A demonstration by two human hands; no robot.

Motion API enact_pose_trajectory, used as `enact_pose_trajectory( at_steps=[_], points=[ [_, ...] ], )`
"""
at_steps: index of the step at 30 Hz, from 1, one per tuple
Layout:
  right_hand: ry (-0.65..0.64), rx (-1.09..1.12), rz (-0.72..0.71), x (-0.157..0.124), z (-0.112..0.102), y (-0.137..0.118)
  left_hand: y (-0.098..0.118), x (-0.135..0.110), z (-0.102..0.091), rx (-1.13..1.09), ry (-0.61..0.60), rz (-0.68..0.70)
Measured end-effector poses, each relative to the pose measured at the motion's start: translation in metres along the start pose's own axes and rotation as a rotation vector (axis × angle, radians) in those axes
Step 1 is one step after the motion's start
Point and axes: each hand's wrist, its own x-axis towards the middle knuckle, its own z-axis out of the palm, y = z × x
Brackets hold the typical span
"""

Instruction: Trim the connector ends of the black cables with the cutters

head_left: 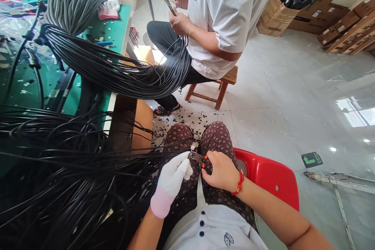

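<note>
My left hand (173, 175), in a white glove with a pink cuff, is closed, pinching the end of a thin black cable (164, 153) above my lap. My bare right hand (221, 171) wraps round the black and orange handles of small pliers (199, 158). Their jaws point left and meet the cable end at my left fingertips; whether they bite on it I cannot tell. A small pale connector-like piece (193, 146) shows just beyond the jaws. More loose black cables (88, 152) run from the left towards my left hand.
A green-topped table (123, 27) at the left carries a grey cable coil (72, 9) and a bundle of black cables (117, 68). Across from me a co-worker (222, 15) sits on a wooden stool (224, 86), holding tools. Black scraps litter the floor. Cardboard boxes (275, 15) stand behind.
</note>
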Motion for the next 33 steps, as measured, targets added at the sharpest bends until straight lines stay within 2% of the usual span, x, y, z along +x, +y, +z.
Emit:
enact_pose_trajectory(
  at_steps=[4, 10, 17, 22, 25, 33],
  points=[
    [-0.058, -0.041, 0.014, -0.002, -0.005, 0.001, 0.0, 0.0, 0.003, 0.034, 0.05, 0.011],
    [-0.077, -0.057, 0.023, -0.002, -0.003, 0.003, -0.002, 0.0, 0.004, 0.064, 0.04, 0.027],
    [-0.022, 0.032, -0.019, -0.003, 0.006, 0.003, -0.002, -0.001, 0.004, -0.017, 0.06, -0.001],
    [0.109, 0.178, 0.004, -0.002, -0.001, 0.004, -0.001, 0.001, 0.003, -0.091, 0.075, -0.038],
    [0.123, 0.135, -0.013, 0.0, -0.004, 0.004, 0.002, 0.001, 0.002, -0.123, 0.051, -0.026],
    [0.01, 0.007, -0.066, 0.003, -0.005, 0.005, 0.001, -0.001, -0.002, -0.13, -0.062, 0.011]
  ],
)
